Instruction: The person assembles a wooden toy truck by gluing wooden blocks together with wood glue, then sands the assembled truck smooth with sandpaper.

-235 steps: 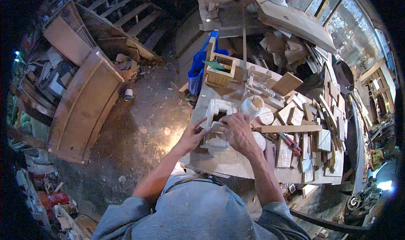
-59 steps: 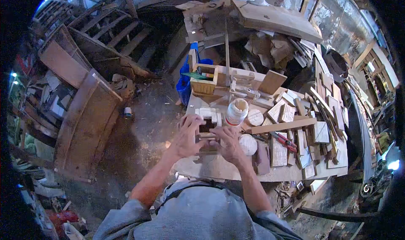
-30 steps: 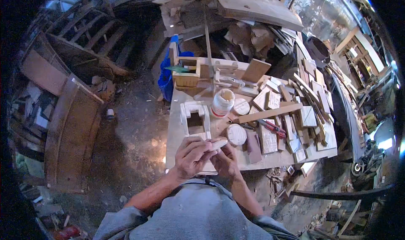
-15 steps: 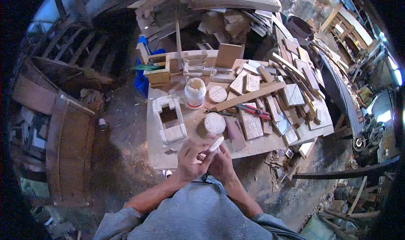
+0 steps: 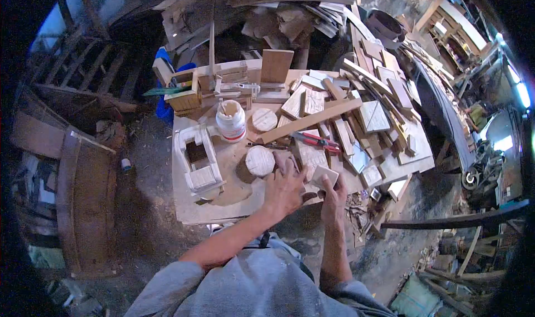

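Note:
My right hand (image 5: pixel 333 197) grips a small flat wooden block (image 5: pixel 325 176) between thumb and fingers, near the front edge of the workbench (image 5: pixel 245 208). To its left, my left hand (image 5: pixel 284 189) reaches over the bench with fingers stretched and apart, covering the spot of a brownish strip. Just beyond the left fingers lies a round wooden disc (image 5: pixel 259 161). A second disc (image 5: pixel 264 119) sits behind it, beside an open white glue jar (image 5: pixel 230 122). A pale wooden frame (image 5: pixel 196 160) with a rectangular opening stands at the left. A red utility knife (image 5: pixel 315 140) rests on wood pieces.
Many loose wood offcuts (image 5: pixel 374 116) are heaped on the right of the bench, with a long flat strip (image 5: pixel 312 121) across them. At the back left stands a small wooden box (image 5: pixel 184 97) holding a green-handled tool. Scraps (image 5: pixel 359 211) litter the floor at right.
My hands, together around the small block before, have parted. The right hand has moved right with the block, and the left has let go and reached forward over the brownish strip.

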The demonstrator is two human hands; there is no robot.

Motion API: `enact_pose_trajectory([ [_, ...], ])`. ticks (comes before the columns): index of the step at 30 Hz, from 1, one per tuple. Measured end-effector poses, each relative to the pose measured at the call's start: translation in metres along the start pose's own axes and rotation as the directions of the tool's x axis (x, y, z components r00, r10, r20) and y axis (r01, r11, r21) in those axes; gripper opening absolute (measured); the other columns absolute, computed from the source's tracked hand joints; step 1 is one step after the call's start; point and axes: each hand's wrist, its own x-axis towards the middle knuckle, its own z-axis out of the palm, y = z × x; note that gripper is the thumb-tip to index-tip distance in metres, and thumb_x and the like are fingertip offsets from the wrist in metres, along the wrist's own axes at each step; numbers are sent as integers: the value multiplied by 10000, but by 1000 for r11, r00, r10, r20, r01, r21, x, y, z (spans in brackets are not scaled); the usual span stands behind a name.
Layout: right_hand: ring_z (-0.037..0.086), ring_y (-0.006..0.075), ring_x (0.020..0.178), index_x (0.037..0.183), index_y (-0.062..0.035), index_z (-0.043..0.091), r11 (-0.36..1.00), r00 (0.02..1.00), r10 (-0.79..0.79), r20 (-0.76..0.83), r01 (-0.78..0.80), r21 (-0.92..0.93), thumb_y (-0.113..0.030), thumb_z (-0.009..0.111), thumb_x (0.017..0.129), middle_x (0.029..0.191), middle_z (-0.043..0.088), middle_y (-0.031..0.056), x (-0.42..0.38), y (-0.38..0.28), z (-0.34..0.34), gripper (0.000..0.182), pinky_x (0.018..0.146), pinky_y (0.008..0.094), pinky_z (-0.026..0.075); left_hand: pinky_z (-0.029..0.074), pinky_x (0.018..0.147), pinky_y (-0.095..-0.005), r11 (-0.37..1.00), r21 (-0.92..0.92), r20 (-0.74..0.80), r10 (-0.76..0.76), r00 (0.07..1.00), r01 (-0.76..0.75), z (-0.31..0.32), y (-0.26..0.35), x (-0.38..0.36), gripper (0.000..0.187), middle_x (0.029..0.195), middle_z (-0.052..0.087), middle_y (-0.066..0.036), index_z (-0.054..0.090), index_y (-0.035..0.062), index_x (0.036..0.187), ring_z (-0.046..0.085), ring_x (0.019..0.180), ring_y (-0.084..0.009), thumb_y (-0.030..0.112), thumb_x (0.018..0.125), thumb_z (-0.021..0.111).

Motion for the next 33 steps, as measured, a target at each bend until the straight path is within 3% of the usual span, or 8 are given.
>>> enact_pose_trajectory([
  [7, 526, 76, 587, 1239, -100, 530, 997, 997, 74, 0, -74, 31, -229, 571, 1038, 879, 610, -7, -14, 20, 2, 242, 460, 209, 388, 533, 863, -522, 997, -70, -11, 38, 999, -39, 1, -3, -12, 648, 1370, 436, -258, 485, 38, 1376, 578, 1032, -462, 264, 807, 697],
  [14, 565, 102, 778, 1230, -85, 530, 998, 1000, -5, -6, 6, 63, -203, 607, 1015, 970, 605, 41, -28, 39, 9, 257, 597, 251, 490, 514, 863, -526, 921, -386, -26, -71, 997, 55, -14, -13, -15, 528, 1301, 466, -298, 461, -1, 1305, 579, 1042, -444, 180, 850, 658],
  [17, 569, 108, 775, 1242, -80, 527, 996, 999, 0, -54, 4, 87, -183, 593, 1017, 971, 607, 42, -39, 40, 17, 256, 603, 259, 500, 478, 900, -511, 601, -783, -40, -306, 951, 160, -4, -19, -26, 439, 1221, 502, -296, 429, -8, 1290, 577, 1038, -410, 142, 904, 577],
  [21, 572, 81, 769, 1195, -74, 547, 997, 989, -82, -126, 80, -16, -215, 608, 1018, 968, 617, 31, -48, 24, 28, 234, 599, 237, 476, 416, 972, -495, 427, -903, -145, -405, 903, 47, 34, -5, -32, 370, 1159, 512, -300, 385, -50, 1286, 540, 1057, -418, 71, 946, 465],
  [24, 577, 88, 811, 1214, -55, 546, 998, 993, 69, -98, -70, -2, -202, 591, 1022, 971, 625, 36, -53, 12, 30, 246, 657, 251, 492, 395, 984, -524, 711, -702, -269, -320, 908, 42, 50, -13, -27, 378, 1193, 490, -313, 388, -55, 1295, 504, 1105, -441, 82, 954, 477],
  [27, 604, 126, 829, 1236, -29, 538, 978, 986, -141, -94, 124, -170, -183, 584, 1020, 950, 634, 57, -40, 23, 42, 269, 691, 289, 513, 385, 999, -560, 852, -506, -242, -291, 926, 136, 45, -11, -42, 419, 1262, 467, -288, 409, -28, 1328, 478, 1154, -473, 91, 938, 504],
  [31, 669, 447, 834, 1277, -2, 502, 678, 905, -422, 54, 355, -644, -137, 615, 949, 917, 658, 293, -19, 38, 60, 373, 649, 494, 527, 380, 1030, -565, 957, -272, -210, -158, 965, 97, 31, -25, -55, 537, 1411, 440, -215, 415, 24, 1421, 447, 1240, -472, 117, 907, 541],
  [33, 659, 474, 813, 1264, 4, 505, 628, 914, -404, 43, 311, -713, -136, 618, 945, 930, 655, 306, -26, 28, 78, 366, 661, 516, 520, 356, 1060, -562, 993, -121, -126, -32, 992, 16, 27, -37, -60, 647, 1532, 368, -150, 349, 78, 1514, 412, 1318, -436, 131, 901, 550],
])
